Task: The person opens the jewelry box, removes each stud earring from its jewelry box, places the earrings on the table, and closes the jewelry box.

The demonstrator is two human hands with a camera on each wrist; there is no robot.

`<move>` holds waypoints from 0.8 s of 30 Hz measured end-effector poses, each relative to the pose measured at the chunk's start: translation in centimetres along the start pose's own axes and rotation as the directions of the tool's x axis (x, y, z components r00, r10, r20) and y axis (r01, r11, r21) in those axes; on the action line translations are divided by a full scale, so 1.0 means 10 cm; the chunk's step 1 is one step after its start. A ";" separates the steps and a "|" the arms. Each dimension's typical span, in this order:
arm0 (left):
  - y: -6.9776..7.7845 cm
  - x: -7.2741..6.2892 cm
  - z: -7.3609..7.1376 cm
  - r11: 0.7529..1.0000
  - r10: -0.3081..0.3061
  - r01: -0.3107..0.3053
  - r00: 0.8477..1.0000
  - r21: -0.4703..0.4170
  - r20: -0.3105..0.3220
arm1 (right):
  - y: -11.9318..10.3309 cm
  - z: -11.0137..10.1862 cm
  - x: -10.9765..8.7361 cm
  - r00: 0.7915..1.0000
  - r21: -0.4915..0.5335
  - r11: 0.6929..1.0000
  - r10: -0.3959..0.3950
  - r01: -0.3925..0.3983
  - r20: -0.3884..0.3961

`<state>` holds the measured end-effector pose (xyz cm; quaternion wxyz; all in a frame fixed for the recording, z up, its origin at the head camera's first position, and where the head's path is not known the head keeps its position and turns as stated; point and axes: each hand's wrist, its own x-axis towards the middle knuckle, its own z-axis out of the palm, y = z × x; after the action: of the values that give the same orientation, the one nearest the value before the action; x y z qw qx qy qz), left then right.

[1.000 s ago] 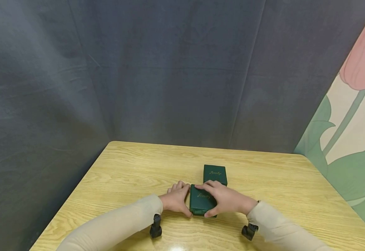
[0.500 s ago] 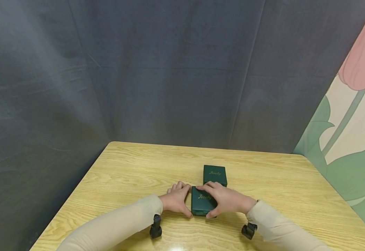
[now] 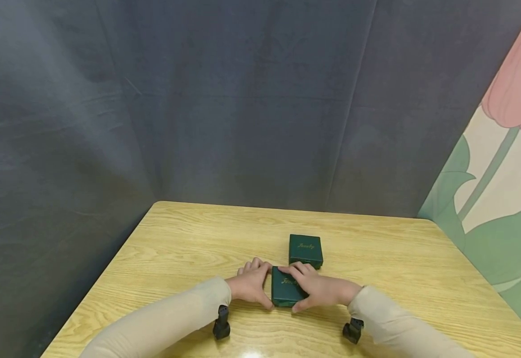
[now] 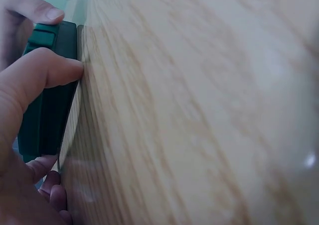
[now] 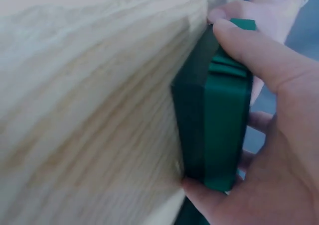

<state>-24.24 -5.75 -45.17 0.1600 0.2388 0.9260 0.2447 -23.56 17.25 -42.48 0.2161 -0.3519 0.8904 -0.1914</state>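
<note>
The near box [image 3: 284, 288] sits at the middle of the worktop [image 3: 198, 238], just in front of the far box [image 3: 305, 247]. It has shifted slightly toward the person over the last second, along with the right hand [image 3: 317, 288], baring more of the far box's front; I read that as a small adjustment of place. The right grip pinches the near box from front to back. The left grip, at the left hand [image 3: 249, 285], is spread at the box's left side; contact is unclear. The worktop stretches wide either side, its far edge well beyond the far box.
</note>
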 end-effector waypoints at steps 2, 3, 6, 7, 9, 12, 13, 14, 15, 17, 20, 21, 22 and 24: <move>0.00 0.00 0.01 1.000 0.002 -0.002 1.000 -0.001 -0.003 | 0.00 0.01 0.00 1.000 0.009 1.000 -0.004 0.004 0.027; -0.01 0.00 0.02 1.000 0.002 -0.002 1.000 -0.001 -0.006 | -0.01 0.02 0.01 0.999 0.006 1.000 -0.004 0.004 0.036; -0.02 0.00 0.03 1.000 0.005 -0.005 1.000 -0.007 -0.011 | -0.03 0.02 0.01 0.999 0.001 1.000 0.007 -0.007 0.052; -0.02 0.00 0.03 1.000 0.004 -0.005 1.000 -0.006 -0.010 | -0.04 0.02 0.01 0.998 -0.005 1.000 0.011 -0.011 0.054; -0.03 -0.01 0.03 1.000 0.007 -0.007 1.000 -0.008 -0.007 | -0.04 0.01 0.00 0.998 -0.017 1.000 0.019 -0.018 0.059; -0.02 -0.02 0.01 1.000 0.012 -0.012 1.000 -0.007 0.022 | -0.04 0.02 0.00 0.998 -0.031 0.999 0.025 -0.023 0.061; -0.01 -0.02 0.00 1.000 0.011 -0.011 0.999 -0.011 0.036 | -0.04 0.02 0.00 0.998 -0.033 0.999 0.028 -0.026 0.061; 0.00 -0.02 -0.01 1.000 0.011 -0.011 0.999 -0.015 0.052 | -0.03 0.02 0.00 0.998 -0.036 0.999 0.031 -0.029 0.060; 0.00 -0.03 -0.03 1.000 0.010 -0.009 0.998 -0.019 0.066 | -0.03 0.02 0.01 0.998 -0.038 0.999 0.033 -0.031 0.058; 0.02 -0.03 -0.06 0.999 0.003 0.001 0.996 -0.043 0.086 | -0.03 0.02 0.02 0.999 -0.044 0.999 0.033 -0.031 0.042; 0.05 -0.03 -0.11 0.986 0.001 0.016 0.995 -0.166 0.100 | -0.05 0.00 0.04 1.000 -0.031 0.999 0.020 -0.021 -0.007; 0.05 -0.02 -0.12 0.970 0.009 0.018 0.994 -0.241 0.109 | -0.06 -0.02 0.05 1.000 -0.019 1.000 0.016 -0.017 -0.025; 0.05 -0.02 -0.15 0.946 0.017 0.023 0.992 -0.322 0.122 | -0.07 -0.03 0.07 0.999 -0.009 1.000 0.010 -0.010 -0.044; 0.05 -0.01 -0.22 0.886 0.032 0.043 0.988 -0.462 0.154 | -0.12 -0.08 0.09 0.997 0.011 1.000 0.005 -0.004 -0.077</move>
<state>-24.92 -6.25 -43.04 0.2855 0.2096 0.8259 0.4387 -23.93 15.99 -41.42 0.1840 -0.3411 0.8979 -0.2088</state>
